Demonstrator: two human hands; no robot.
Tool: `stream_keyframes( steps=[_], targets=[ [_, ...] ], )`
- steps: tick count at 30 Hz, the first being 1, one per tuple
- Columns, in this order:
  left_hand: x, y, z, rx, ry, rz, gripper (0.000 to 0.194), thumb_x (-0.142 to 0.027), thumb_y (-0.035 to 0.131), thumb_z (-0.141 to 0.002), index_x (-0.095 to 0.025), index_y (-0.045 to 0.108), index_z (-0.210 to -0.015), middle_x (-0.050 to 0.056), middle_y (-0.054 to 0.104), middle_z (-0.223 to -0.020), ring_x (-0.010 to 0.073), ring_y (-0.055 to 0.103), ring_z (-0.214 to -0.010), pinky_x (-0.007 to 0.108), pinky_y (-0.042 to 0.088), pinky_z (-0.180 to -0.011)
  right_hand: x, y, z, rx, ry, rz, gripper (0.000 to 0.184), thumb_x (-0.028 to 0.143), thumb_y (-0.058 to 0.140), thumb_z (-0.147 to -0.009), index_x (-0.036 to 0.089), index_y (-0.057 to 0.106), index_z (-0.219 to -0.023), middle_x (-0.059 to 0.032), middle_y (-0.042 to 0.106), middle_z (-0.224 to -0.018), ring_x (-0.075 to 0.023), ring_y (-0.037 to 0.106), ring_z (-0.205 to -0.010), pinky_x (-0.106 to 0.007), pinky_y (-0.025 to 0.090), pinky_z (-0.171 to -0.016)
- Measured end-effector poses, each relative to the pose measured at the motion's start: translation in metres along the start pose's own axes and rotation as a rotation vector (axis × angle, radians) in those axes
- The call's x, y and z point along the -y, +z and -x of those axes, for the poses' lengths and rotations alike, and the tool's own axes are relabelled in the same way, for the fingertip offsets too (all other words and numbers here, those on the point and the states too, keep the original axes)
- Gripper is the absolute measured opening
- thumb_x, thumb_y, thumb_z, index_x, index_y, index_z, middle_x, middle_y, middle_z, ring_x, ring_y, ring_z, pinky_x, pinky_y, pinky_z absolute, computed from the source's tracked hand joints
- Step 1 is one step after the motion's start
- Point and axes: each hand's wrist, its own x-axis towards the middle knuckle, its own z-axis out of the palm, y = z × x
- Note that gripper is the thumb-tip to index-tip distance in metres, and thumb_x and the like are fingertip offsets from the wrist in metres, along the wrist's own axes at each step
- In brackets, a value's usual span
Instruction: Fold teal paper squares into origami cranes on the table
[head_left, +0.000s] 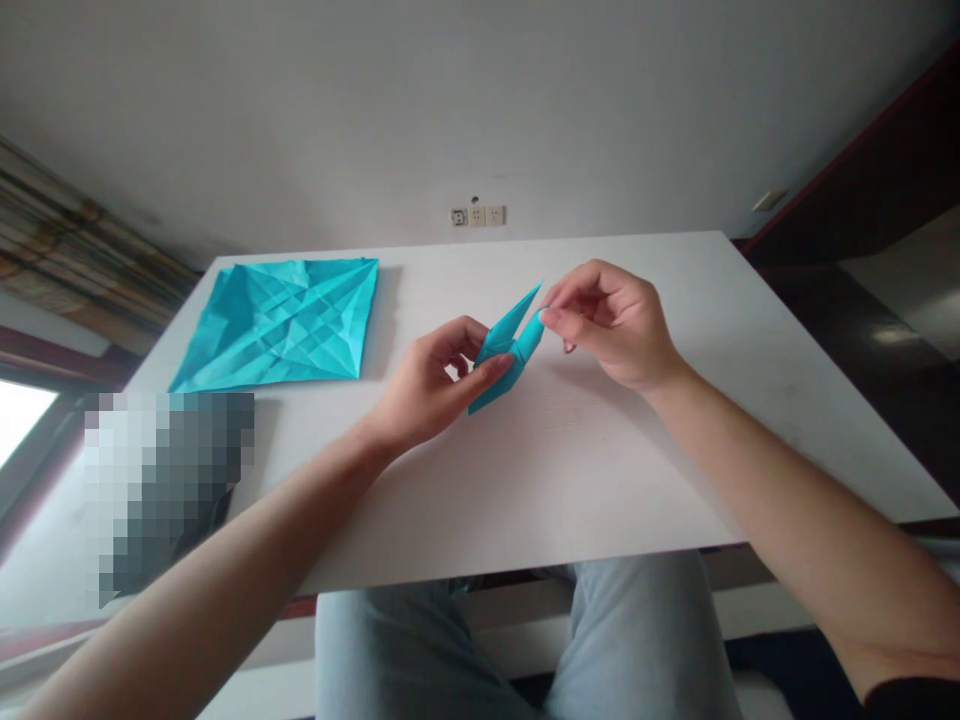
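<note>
A piece of folded turquoise origami paper (504, 340) is held just over the middle of the table, with two narrow points rising from its upper side. My left hand (446, 380) grips its body, the thumb lying across the front. At the right-hand point, my right hand (607, 320) pinches the tip between thumb and index finger, its other fingers curled in. The left-hand point stands free, angled up to the right. Part of the body is covered by my left thumb and fingers.
A creased turquoise sheet (300, 320) lies at the back left of the white table (465, 520). In front of it sits a pixelated dark object (172, 480). Behind the table, a wall carries sockets (478, 216); a curtain (75, 240) hangs at left.
</note>
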Motion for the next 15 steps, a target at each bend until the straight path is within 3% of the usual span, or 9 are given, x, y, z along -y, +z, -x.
stream_keyframes(
  steps=[5,10,15],
  targets=[
    [-0.0031,0.0011,0.0001,-0.015,0.008,-0.053,0.031,-0.046,0.088,-0.105,-0.021,0.071,-0.097,0.003,0.077,-0.088,0.0147,0.067,-0.076,0.027,0.051,-0.068,-0.001,0.0044,-0.0007,-0.033,0.015,-0.026,0.051,0.064,0.104,-0.088,0.029,0.07,-0.103,0.0039,0.077,-0.095,-0.0104,0.056,-0.062,-0.027,0.051,-0.051],
    [-0.0019,0.0017,0.0002,-0.006,-0.022,0.0,0.039,-0.054,0.091,-0.102,-0.021,0.071,-0.097,0.003,0.076,-0.087,0.0144,0.067,-0.075,0.026,0.051,-0.066,0.002,0.0043,-0.0032,-0.026,0.044,-0.087,0.052,0.069,0.099,-0.093,0.029,0.068,-0.107,0.0033,0.074,-0.098,-0.009,0.054,-0.06,-0.026,0.054,-0.053],
    [-0.0022,0.0042,-0.0031,-0.063,-0.091,0.201,0.053,-0.065,0.097,-0.096,-0.022,0.067,-0.098,0.0,0.071,-0.081,0.0132,0.064,-0.07,0.026,0.052,-0.063,0.0066,0.0034,-0.0021,0.075,0.255,-0.111,0.06,0.077,0.098,-0.09,0.026,0.075,-0.111,-0.0008,0.077,-0.101,-0.0098,0.056,-0.061,-0.027,0.05,-0.052]
  ],
)
